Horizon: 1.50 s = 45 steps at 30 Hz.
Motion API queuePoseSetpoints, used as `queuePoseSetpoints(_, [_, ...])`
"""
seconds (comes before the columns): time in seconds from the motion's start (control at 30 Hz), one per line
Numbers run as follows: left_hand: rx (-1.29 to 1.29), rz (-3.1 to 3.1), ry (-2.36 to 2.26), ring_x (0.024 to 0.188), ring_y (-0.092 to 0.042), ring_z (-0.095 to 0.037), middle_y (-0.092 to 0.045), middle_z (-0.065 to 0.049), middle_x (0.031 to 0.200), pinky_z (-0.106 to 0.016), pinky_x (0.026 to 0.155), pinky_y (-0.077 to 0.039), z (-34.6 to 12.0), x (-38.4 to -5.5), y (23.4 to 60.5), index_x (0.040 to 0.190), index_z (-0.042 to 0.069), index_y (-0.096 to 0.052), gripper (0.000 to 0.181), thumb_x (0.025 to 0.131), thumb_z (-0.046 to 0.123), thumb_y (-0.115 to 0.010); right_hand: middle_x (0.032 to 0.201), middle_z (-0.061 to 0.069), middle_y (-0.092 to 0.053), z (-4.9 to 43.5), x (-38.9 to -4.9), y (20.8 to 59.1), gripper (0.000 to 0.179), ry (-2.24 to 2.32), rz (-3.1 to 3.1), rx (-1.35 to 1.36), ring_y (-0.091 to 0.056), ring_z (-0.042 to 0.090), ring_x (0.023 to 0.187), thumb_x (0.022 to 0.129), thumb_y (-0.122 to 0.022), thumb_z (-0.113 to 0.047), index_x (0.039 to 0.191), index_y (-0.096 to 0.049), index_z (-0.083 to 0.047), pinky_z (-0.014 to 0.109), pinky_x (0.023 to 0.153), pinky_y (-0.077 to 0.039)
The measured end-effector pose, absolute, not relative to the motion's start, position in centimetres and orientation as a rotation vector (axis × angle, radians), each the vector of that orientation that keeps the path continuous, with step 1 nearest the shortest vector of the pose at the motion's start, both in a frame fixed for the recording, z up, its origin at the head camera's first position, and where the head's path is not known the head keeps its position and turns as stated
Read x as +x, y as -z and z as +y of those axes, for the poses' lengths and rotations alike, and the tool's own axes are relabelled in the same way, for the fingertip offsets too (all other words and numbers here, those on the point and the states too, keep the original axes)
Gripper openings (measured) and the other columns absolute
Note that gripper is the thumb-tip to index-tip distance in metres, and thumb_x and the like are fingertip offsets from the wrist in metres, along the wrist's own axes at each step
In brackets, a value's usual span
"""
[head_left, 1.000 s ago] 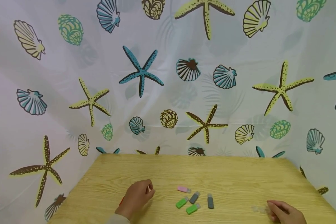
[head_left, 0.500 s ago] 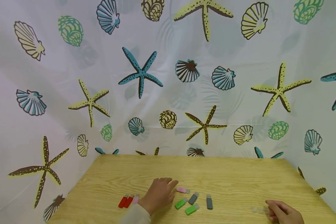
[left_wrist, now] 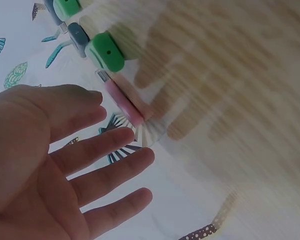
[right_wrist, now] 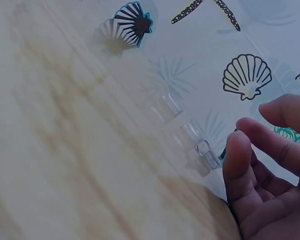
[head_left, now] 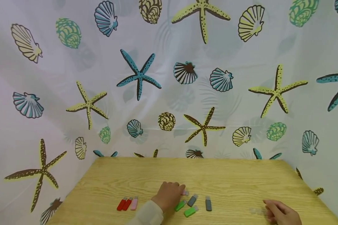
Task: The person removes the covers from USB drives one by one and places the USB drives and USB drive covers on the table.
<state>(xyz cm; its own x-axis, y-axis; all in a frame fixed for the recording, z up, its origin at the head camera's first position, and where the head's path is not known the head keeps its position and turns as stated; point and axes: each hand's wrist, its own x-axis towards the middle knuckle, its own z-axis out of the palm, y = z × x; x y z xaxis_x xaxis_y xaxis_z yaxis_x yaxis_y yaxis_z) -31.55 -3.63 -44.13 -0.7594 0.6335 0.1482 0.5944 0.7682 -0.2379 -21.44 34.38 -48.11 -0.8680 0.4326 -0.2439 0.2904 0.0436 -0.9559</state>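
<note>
My left hand (head_left: 169, 196) reaches over a pink USB stick (head_left: 183, 193), partly hiding it in the head view. In the left wrist view the fingers are spread and nearly straight, with the pink stick lying just beyond their tips. Close by lie two green USB sticks (head_left: 190, 212) and two dark grey ones (head_left: 208, 204). Far to the right, my right hand (head_left: 281, 214) rests with loosely curled fingers, thumb and fingertips near each other and nothing visible between them. Several small clear plastic caps (right_wrist: 170, 106) lie beside its fingertips.
Left of the left forearm, two red USB sticks (head_left: 127, 204) and another pink stick (head_left: 134, 203) lie side by side in a row. The wooden table (head_left: 228, 175) ends at a white curtain (head_left: 157, 137) printed with shells and starfish, which also runs along both sides.
My left hand has moved right from the red sticks' side to the pink stick, uncovering the row of two red and one pink. The right hand stays beside the clear caps.
</note>
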Motion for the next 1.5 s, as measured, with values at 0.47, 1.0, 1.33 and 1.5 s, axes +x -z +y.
queuePoseSetpoints(0.47, [-0.85,-2.66,-0.417,0.052,-0.056,-0.008,-0.065,0.004,0.063,-0.024,0.045,-0.046,-1.9,-31.7,45.0,0.074,0.018,-0.072,0.011,0.086,0.02,-0.073,0.082,-0.003,-0.067,32.7,-21.4,46.7,0.052,-1.721,-2.309,-0.708,-0.061,0.018,0.064,0.088,-0.061,-0.055,0.106,-0.073,-0.008,0.034,0.054,-0.049])
queuePoseSetpoints(1.0, [-0.801,-2.622,-0.217,0.05,-0.055,-0.01,-0.061,0.002,0.062,-0.025,0.044,-0.045,-2.6,-31.0,44.6,0.073,0.014,-0.071,0.013,0.083,0.022,-0.076,0.09,-0.001,-0.067,25.6,-23.1,44.8,0.025,-1.173,-2.647,-0.241,-0.055,0.01,0.067,0.095,-0.062,-0.035,0.102,-0.071,-0.012,0.027,0.058,-0.046])
queuePoseSetpoints(1.33, [-0.919,-2.629,0.048,0.05,-0.049,-0.006,-0.058,0.003,0.066,-0.021,0.045,-0.041,-3.6,-28.9,43.4,0.075,0.011,-0.066,0.014,0.078,0.017,-0.079,0.078,-0.007,-0.059,20.1,-24.2,44.6,0.008,-1.099,-2.573,0.168,-0.046,0.003,0.055,0.085,-0.074,-0.017,0.092,-0.07,-0.014,0.023,0.053,-0.041])
queuePoseSetpoints(1.5, [-0.925,-2.518,0.037,0.047,-0.039,-0.002,-0.053,0.005,0.061,-0.018,0.041,-0.033,-3.9,-27.8,42.9,0.068,0.013,-0.064,0.017,0.075,0.016,-0.078,0.079,-0.006,-0.056,18.5,-24.0,44.7,0.014,-1.076,-2.601,0.387,-0.042,0.001,0.054,0.086,-0.073,-0.021,0.096,-0.068,-0.012,0.023,0.051,-0.039])
